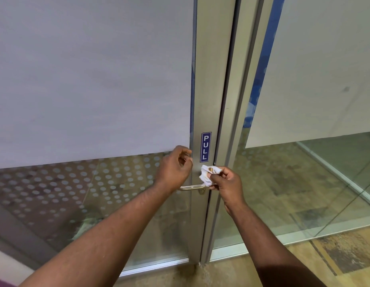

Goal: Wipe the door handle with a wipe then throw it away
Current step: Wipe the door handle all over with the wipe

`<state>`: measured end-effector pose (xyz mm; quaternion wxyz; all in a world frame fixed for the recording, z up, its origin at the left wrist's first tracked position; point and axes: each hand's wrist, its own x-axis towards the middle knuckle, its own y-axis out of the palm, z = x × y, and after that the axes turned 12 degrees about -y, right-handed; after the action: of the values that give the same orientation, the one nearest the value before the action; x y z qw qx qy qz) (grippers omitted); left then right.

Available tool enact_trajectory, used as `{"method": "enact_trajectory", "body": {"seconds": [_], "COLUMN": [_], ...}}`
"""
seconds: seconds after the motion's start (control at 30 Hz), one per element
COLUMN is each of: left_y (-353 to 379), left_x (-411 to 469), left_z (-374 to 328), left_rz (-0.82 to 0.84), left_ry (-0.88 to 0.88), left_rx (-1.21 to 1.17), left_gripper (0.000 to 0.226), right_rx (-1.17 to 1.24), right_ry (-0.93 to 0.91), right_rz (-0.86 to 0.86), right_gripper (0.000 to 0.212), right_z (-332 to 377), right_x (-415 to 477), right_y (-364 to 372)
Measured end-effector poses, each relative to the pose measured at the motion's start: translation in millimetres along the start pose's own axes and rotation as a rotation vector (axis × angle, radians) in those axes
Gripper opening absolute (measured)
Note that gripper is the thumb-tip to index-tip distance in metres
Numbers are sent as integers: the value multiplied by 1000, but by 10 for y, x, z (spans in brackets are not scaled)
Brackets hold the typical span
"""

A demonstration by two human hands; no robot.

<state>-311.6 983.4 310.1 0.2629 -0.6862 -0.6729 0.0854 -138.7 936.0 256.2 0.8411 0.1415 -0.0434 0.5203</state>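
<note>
We hold the crumpled white wipe (207,175) pinched in the fingers (218,175) of the right hand (227,185), just above the inner end of the door handle (191,187), a slim metal lever mounted on the brushed aluminium door frame (209,96) below a blue PULL sign (205,147). The left hand (173,168) hovers loosely curled over the lever's free end, holding nothing that we can see. The wipe already shows brownish marks, so we judge the wiping to be under way; to do it well, we should turn a clean face outward, wrap the wipe around the lever rather than dab its top, and draw it along the full length, including the underside and the rose by the keyhole. The door leaf is glass with a frosted panel (93,79) above and a dotted band (76,183) below; beyond it lies a mottled tan floor (294,183). No bin is in view, so disposal will call for a search elsewhere.
</note>
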Motion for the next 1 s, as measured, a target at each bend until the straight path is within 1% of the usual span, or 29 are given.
{"method": "enact_trajectory", "body": {"seconds": [0.03, 0.1, 0.13, 0.2, 0.3, 0.4, 0.47, 0.6, 0.7, 0.8, 0.9, 1.0], "left_y": [-78, -209, -259, -352, -497, -638, -698, -778, -790, -756, -737, -728], "left_x": [25, 110, 169, 302, 506, 709, 835, 1019, 1112, 1172, 1200, 1215], "left_z": [-13, -30, -45, -97, -140, -118, -69, 30, 97, 149, 180, 185], "left_rz": [-107, -312, -376, -418, -399, -386, -387, -396, -408, -434, -455, -467], "left_ry": [167, 497, 594, 679, 728, 770, 776, 754, 779, 763, 767, 775], "left_rx": [67, 212, 268, 344, 491, 638, 708, 768, 799, 809, 809, 815], "left_gripper": [14, 20, 25, 34, 50, 59, 61, 63, 65, 65, 65, 66], "right_rx": [-24, -115, -187, -331, -484, -625, -703, -799, -878, -952, -986, -926], "right_ry": [-7, -32, -59, -128, -216, -319, -324, -296, -427, -520, -519, -446], "right_rz": [-60, -177, -211, -212, -164, -107, -64, 85, 134, 201, 248, 225], "right_gripper": [22, 22, 21, 18, 10, 17, 23, 25, 28, 19, 15, 15], "right_z": [-46, -142, -193, -293, -425, -558, -656, -797, -837, -854, -869, -884], "right_x": [19, 54, 70, 72, 65, 102, 148, 146, 91, 126, 212, 292], "right_y": [-40, -123, -161, -209, -206, -170, -106, 68, 118, 103, 104, 126]}}
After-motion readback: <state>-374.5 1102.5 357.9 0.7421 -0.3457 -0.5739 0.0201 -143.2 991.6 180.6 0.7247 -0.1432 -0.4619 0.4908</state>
